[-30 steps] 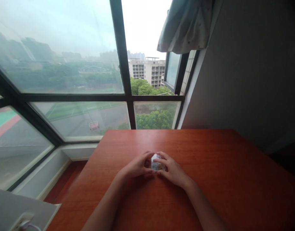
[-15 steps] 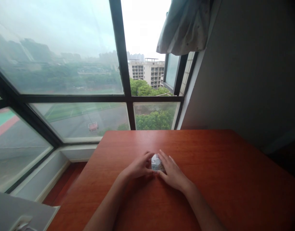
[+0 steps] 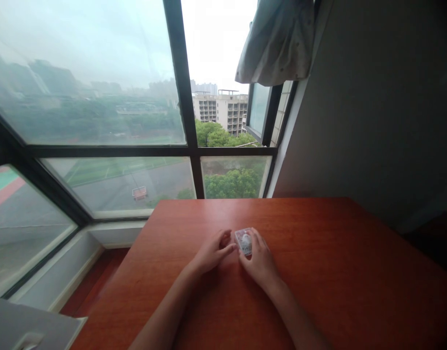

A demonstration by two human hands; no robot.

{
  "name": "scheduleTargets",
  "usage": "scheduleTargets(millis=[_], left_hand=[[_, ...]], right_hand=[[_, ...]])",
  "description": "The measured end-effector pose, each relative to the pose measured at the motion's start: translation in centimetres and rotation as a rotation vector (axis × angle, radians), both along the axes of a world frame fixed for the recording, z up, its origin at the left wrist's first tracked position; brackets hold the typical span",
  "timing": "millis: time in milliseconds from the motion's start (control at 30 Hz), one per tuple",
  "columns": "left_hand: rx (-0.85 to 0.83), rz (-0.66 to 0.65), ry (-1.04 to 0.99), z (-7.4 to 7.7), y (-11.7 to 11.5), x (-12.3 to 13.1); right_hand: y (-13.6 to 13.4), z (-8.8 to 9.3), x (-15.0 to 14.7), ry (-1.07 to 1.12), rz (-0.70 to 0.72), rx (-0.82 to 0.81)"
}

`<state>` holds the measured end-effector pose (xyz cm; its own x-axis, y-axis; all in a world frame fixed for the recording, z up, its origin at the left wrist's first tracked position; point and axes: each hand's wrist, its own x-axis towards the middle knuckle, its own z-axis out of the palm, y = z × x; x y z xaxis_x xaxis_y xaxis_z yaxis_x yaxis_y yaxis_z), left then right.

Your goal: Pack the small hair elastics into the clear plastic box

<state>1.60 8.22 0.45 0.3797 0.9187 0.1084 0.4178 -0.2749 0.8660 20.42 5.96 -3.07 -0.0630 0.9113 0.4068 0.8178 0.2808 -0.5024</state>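
The table's (image 3: pixel 318 243) left edge slants down from its far left corner toward the person, and the left hand (image 3: pixel 213 252) is well inside that edge. Its fingers are loosely curled and its thumb stands apart from them, leaving a moderate gap with nothing visible in it. What the folded fingers may hide in the palm cannot be told.

Just right of the left thumb is the box (image 3: pixel 244 241), small and see-through, with a whitish shape showing in it. It lies to the right of the left hand, close by; whether the thumb tip brushes its left side is too fine to tell. On the table, it is nearer the far edge's left corner than its right one. The box looks close to square, so no long axis can be named with confidence; its left side runs away from the person, leaning slightly left toward the far edge. Whether it rests flat or is raised a little is unclear.

The right hand (image 3: pixel 259 256) is the nearer one, in contact with the box: fingers over its right side, thumb at its near left corner, in a narrow hold around it. Farther right, bare table stretches toward the right edge.
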Motion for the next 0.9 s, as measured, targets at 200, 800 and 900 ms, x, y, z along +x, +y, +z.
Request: scheduleTargets(millis=[200, 800, 900], left_hand=[[0.103, -0.036, 0.062, -0.1, -0.1, 0.2], [0.219, -0.001, 0.258, 0.2, -0.4, 0.5], [0.281, -0.027, 0.308, 0.4, -0.8, 1.0]], right_hand=[[2.6, -0.4, 5.1, 0.054, -0.254, 0.109], [1.3, 0.9, 2.0, 0.109, -0.005, 0.086], [0.4, 0.9, 0.0, 0.108, 0.174, -0.06]])
